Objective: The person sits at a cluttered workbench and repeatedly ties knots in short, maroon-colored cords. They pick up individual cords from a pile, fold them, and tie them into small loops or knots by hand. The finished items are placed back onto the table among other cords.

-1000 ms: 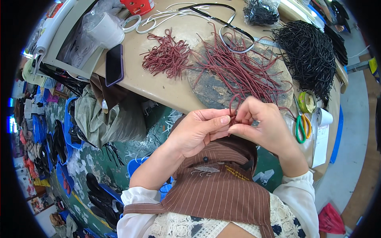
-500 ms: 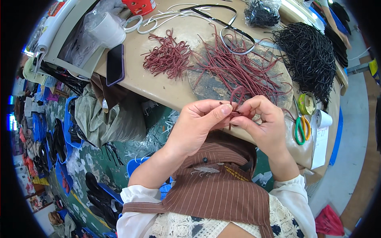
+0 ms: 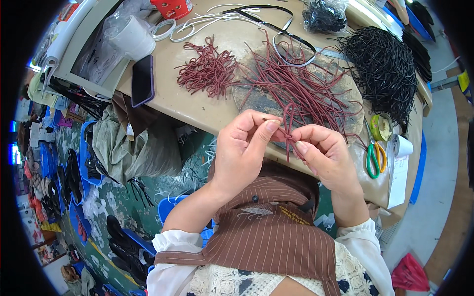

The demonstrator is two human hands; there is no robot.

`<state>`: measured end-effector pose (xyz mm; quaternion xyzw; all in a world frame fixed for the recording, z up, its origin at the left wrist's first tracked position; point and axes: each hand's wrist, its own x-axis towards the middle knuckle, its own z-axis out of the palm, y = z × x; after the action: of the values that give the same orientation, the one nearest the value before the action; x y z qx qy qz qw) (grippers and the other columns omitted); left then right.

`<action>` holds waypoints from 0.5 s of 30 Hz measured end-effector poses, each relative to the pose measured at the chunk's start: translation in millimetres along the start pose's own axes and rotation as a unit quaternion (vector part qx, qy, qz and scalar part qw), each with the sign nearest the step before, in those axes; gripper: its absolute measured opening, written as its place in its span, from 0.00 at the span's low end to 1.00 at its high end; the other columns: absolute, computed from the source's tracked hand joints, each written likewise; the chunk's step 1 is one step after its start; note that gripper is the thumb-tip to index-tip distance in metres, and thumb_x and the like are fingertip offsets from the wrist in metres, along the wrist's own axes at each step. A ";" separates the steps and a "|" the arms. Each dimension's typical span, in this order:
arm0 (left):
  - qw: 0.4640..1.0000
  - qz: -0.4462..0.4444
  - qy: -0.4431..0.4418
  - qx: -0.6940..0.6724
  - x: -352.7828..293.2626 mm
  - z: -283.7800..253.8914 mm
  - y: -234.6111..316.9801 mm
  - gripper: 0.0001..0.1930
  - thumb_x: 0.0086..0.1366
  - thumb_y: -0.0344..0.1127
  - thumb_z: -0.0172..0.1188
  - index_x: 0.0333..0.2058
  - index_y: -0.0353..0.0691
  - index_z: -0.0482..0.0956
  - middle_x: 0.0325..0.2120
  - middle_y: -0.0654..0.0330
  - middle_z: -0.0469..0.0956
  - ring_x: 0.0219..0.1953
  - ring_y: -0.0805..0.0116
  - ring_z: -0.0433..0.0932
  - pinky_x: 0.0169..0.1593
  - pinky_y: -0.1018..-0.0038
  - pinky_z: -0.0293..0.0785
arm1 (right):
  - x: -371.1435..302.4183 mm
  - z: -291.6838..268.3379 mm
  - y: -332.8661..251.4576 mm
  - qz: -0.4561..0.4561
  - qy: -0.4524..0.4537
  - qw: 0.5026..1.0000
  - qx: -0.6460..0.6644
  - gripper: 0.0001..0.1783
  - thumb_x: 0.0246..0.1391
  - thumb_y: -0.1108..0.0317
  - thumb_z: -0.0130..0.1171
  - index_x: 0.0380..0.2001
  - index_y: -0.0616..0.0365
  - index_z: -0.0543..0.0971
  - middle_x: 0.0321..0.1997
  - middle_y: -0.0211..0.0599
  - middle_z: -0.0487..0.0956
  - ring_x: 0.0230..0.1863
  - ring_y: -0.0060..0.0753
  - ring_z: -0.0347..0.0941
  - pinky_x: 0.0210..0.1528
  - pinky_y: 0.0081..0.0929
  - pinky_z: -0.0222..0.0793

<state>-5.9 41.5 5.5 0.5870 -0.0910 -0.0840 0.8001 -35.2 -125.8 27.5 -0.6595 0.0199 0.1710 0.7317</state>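
Between my hands, above the table's near edge, is a dark red cord (image 3: 288, 129) with a loop standing up and a knot or crossing in the middle. My left hand (image 3: 248, 140) pinches one part of it between thumb and forefinger. My right hand (image 3: 323, 150) grips the cord close to the crossing with thumb and fingertips. Just beyond them, loose dark red cords (image 3: 301, 84) lie spread over a round, worn board (image 3: 249, 101). Left of the board sits a pile of looped, knotted red cords (image 3: 207, 69).
A phone (image 3: 142, 81) lies at the table's left. To the right are a heap of black cords (image 3: 380, 69), green-and-orange-handled scissors (image 3: 373, 160), a tape roll (image 3: 381, 128) and a paper roll (image 3: 401, 146). White cords (image 3: 217, 24), a black strap (image 3: 291, 19) and a red tub (image 3: 173, 7) are farther back.
My hands have drawn slightly apart, the left one shifting left and up. The cord's crossing and upright loop now show more clearly between my fingers.
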 end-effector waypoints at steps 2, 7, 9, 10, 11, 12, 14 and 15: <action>0.999 0.002 0.011 -0.038 1.1 -0.4 -2.0 0.06 0.62 0.29 0.50 0.33 0.31 0.72 0.26 0.59 0.76 0.30 0.75 0.75 0.37 0.81 0.71 | -3.1 3.2 -1.8 -0.013 0.015 0.999 -0.041 0.08 0.52 0.72 0.51 0.36 0.64 0.73 0.22 0.21 0.71 0.19 0.07 0.61 0.18 0.08 0.56; 0.996 0.012 -0.012 -0.088 3.1 -6.7 -5.5 0.09 0.62 0.32 0.50 0.32 0.30 0.73 0.28 0.55 0.77 0.31 0.72 0.76 0.39 0.77 0.72 | -1.7 2.2 -20.5 -0.090 0.031 0.976 -0.196 0.06 0.49 0.75 0.53 0.31 0.64 0.76 0.20 0.28 0.73 0.20 0.15 0.68 0.22 0.14 0.63; 0.986 -0.097 -0.113 -0.074 5.4 -28.0 0.7 0.13 0.62 0.35 0.50 0.33 0.28 0.73 0.30 0.50 0.77 0.31 0.67 0.77 0.38 0.73 0.73 | 8.6 -15.3 -31.1 -0.191 -0.053 0.938 -0.284 0.04 0.46 0.79 0.54 0.28 0.66 0.76 0.21 0.31 0.74 0.19 0.19 0.69 0.21 0.15 0.64; 0.964 -0.154 -0.173 -0.131 7.6 -32.4 6.7 0.13 0.62 0.36 0.50 0.33 0.28 0.73 0.31 0.49 0.77 0.31 0.66 0.78 0.38 0.73 0.74 | 11.5 -21.9 -36.7 -0.240 -0.094 0.910 -0.324 0.03 0.44 0.80 0.55 0.26 0.67 0.77 0.21 0.33 0.74 0.18 0.21 0.69 0.21 0.15 0.64; 0.931 -0.210 -0.234 -0.187 11.3 -34.4 14.8 0.14 0.62 0.36 0.49 0.34 0.27 0.73 0.33 0.48 0.76 0.31 0.66 0.78 0.37 0.73 0.74 | 9.3 -22.5 -47.1 -0.154 -0.114 0.938 -0.288 0.04 0.39 0.79 0.59 0.23 0.65 0.77 0.22 0.35 0.75 0.20 0.24 0.71 0.22 0.19 0.65; 0.889 -0.263 -0.290 -0.240 14.7 -34.1 21.7 0.15 0.62 0.36 0.49 0.35 0.27 0.73 0.34 0.46 0.76 0.32 0.66 0.78 0.37 0.73 0.74 | 11.3 -24.1 -55.2 -0.143 -0.157 0.926 -0.314 0.04 0.38 0.79 0.60 0.23 0.64 0.77 0.22 0.35 0.75 0.20 0.24 0.72 0.23 0.19 0.65; 0.872 -0.327 -0.331 -0.151 25.9 -27.1 27.7 0.13 0.59 0.35 0.54 0.34 0.27 0.75 0.31 0.48 0.77 0.31 0.65 0.78 0.33 0.78 0.73 | 21.6 -28.8 -66.8 -0.117 -0.241 0.892 -0.365 0.05 0.37 0.79 0.61 0.23 0.63 0.77 0.22 0.34 0.75 0.21 0.24 0.72 0.23 0.19 0.66; 0.873 -0.334 -0.343 -0.090 29.8 -20.0 33.4 0.13 0.58 0.34 0.56 0.33 0.27 0.75 0.30 0.48 0.78 0.30 0.65 0.78 0.32 0.79 0.73 | 24.6 -28.4 -68.0 -0.136 -0.244 0.883 -0.377 0.05 0.36 0.77 0.62 0.21 0.61 0.77 0.22 0.34 0.75 0.22 0.23 0.73 0.22 0.18 0.65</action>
<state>28.8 62.6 32.9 0.4419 -0.1501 -0.5504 0.6923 12.3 -152.8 82.7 -0.8193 -0.3147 0.2200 0.4259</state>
